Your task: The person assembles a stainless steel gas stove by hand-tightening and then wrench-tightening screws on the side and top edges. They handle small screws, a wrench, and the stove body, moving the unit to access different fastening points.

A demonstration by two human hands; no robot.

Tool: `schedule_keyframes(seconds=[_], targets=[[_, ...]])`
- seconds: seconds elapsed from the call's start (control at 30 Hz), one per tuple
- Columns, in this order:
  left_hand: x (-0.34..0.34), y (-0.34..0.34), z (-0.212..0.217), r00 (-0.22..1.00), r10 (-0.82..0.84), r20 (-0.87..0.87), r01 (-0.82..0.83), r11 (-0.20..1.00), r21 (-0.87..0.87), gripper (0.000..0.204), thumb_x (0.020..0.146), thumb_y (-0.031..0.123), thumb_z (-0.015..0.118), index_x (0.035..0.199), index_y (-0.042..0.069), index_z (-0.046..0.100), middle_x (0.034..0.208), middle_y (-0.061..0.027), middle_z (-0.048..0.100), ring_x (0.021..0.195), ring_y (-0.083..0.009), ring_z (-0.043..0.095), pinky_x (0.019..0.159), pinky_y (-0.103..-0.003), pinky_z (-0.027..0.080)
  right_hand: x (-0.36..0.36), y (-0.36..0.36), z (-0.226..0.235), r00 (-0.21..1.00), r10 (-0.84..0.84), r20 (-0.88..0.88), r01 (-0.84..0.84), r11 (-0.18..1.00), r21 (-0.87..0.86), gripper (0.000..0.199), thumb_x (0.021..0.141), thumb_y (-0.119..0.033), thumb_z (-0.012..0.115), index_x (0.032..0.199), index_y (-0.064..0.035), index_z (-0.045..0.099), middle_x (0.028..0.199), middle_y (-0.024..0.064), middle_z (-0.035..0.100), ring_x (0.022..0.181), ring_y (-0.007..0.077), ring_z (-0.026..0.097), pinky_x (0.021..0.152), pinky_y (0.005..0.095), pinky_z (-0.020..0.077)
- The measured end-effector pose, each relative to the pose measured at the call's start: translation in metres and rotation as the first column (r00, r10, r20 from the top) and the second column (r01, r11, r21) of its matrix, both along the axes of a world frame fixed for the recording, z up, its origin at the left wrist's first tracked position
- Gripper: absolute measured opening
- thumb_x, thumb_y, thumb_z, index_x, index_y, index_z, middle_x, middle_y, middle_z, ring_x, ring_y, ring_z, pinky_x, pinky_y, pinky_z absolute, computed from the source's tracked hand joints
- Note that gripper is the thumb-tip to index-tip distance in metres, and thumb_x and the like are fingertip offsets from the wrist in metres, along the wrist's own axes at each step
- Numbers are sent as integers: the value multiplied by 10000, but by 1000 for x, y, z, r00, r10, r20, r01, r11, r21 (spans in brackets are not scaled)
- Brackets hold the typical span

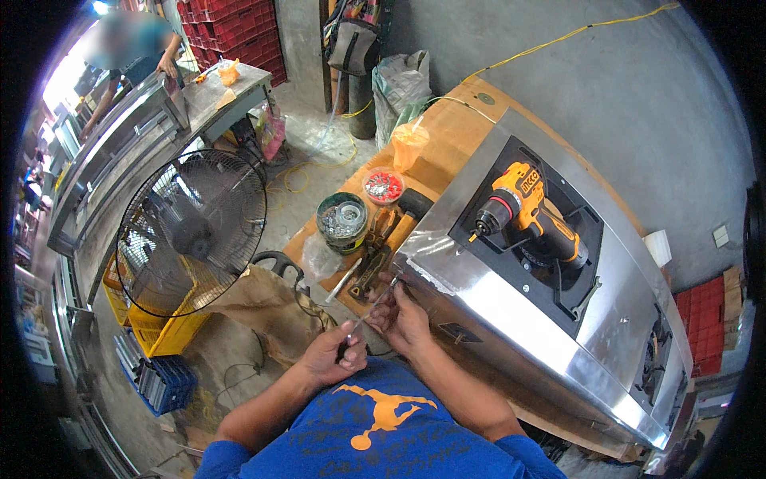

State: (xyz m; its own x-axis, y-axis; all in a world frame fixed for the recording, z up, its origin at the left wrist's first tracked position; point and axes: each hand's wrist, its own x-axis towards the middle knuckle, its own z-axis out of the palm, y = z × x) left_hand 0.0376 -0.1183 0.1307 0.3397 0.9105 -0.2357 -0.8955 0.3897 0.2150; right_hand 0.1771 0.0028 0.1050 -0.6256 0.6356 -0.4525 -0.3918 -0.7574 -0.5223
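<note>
A thin metal rod (pixel 369 313) slants between my two hands in front of my chest. My left hand (pixel 335 353) is closed around its lower end, hiding that part, so I cannot tell whether it has a handle. The fingers of my right hand (pixel 403 319) pinch the rod farther up, beside the near left corner of a stainless steel unit (pixel 447 259). An orange and black cordless drill (pixel 523 203) lies on the unit's black panel (pixel 504 164). Near the panel's lower right edge rests an open-ended wrench (pixel 589 297).
Pliers and other hand tools (pixel 379 243), a tub of small hardware (pixel 341 223), a bowl of red and silver pieces (pixel 384 185) and an orange drink (pixel 408 144) crowd the wooden bench (pixel 471 100). A fan (pixel 191 231) stands left, above a yellow crate (pixel 163 327). Another person (pixel 132 48) stands far left.
</note>
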Motion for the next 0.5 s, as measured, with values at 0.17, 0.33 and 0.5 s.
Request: schedule_keyframes(seconds=[0.17,0.33,0.5], targets=[[0,7,9,579,-60,-813,139,990,26,298,967,329,609,795,86,592,599,-12,540,485,-112,479,461,-315,400,12,2,8,993,30,118,-41,995,96,445,1020,-426,493,1302,-88,555,950,68,661,790,161,619,702,326,523],[5,12,18,-229,247,-942,304,937,172,298,904,313,660,767,51,624,606,-95,604,522,-241,610,508,-384,476,8,6,7,959,29,282,-82,980,180,394,993,-415,569,1153,-60,633,943,46,664,785,135,605,671,307,493],[0,17,10,-579,402,-709,385,902,197,266,835,304,682,723,72,613,674,-140,656,617,-370,649,554,-456,513,1,7,1,911,-39,410,-53,976,211,303,955,-324,656,1081,-48,654,948,49,675,834,155,625,698,309,510]])
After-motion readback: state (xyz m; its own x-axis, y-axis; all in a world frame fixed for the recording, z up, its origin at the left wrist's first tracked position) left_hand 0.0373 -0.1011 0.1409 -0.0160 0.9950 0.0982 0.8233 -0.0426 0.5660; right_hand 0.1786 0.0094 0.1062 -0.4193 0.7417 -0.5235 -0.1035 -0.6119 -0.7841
